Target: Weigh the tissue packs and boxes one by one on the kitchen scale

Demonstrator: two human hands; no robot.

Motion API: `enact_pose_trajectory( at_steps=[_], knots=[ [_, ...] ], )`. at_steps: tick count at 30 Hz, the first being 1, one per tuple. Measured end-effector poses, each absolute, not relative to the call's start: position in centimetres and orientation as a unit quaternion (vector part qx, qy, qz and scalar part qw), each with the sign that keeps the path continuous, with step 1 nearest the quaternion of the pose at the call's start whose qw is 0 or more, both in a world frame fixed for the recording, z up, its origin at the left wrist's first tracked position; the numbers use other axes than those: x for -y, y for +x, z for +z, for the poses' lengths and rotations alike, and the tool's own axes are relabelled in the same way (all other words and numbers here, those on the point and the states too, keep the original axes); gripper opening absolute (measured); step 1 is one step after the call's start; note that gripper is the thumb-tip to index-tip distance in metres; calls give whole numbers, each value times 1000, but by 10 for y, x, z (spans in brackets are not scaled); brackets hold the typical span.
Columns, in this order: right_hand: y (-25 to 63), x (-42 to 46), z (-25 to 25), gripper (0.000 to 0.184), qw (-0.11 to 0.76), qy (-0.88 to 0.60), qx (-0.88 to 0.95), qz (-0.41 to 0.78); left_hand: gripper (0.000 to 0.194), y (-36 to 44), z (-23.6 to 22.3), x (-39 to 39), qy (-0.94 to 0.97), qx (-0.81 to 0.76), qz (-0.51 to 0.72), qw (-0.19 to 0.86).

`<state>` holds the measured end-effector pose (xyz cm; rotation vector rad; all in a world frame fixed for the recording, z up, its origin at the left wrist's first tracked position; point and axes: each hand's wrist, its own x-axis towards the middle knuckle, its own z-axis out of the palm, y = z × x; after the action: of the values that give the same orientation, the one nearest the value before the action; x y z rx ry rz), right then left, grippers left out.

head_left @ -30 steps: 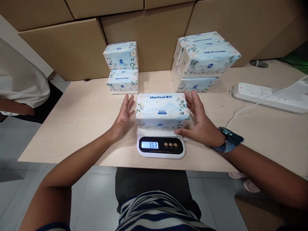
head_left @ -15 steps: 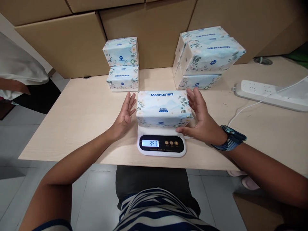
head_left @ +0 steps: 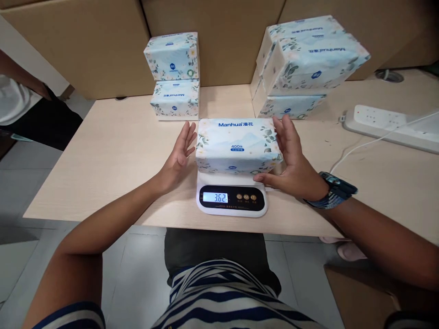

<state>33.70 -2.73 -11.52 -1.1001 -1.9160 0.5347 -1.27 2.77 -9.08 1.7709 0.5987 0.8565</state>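
Note:
A light-blue floral tissue pack (head_left: 238, 144) rests on a white digital kitchen scale (head_left: 202, 209), whose lit display reads about 3.62. To its left my left hand (head_left: 177, 160) is open, fingers stretched upward, with a narrow gap to the pack. My right hand (head_left: 288, 157) is at the pack's right end, fingers spread behind and thumb near the front lower corner. It is open; whether its fingers touch the wrapper is hard to tell. A dark watch (head_left: 334, 189) is on my right wrist.
Two tissue packs (head_left: 174, 98) are stacked at the back left. Several more tissue packs (head_left: 317, 64) form a stack at the back right. A white power strip (head_left: 384, 125) with a cable lies on the right. Cardboard boxes (head_left: 226, 41) line the rear. Another person (head_left: 24, 100) stands at the far left.
The display has gone from about 3.53 to 3.62. My view has shifted slightly. Both hands keep nearly the same places beside the pack; the person at the left has moved.

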Motion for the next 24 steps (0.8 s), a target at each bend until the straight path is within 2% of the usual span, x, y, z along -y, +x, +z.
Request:
enact_pose_trajectory(
  at_steps=[11, 24],
  knots=[
    [340, 26, -118, 145, 407, -432, 772, 225, 113, -14, -100, -33, 752, -227, 362, 502],
    [336, 31, -110, 138, 381, -462, 771, 215, 120, -9, -87, -23, 742, -275, 351, 501]
  ],
)
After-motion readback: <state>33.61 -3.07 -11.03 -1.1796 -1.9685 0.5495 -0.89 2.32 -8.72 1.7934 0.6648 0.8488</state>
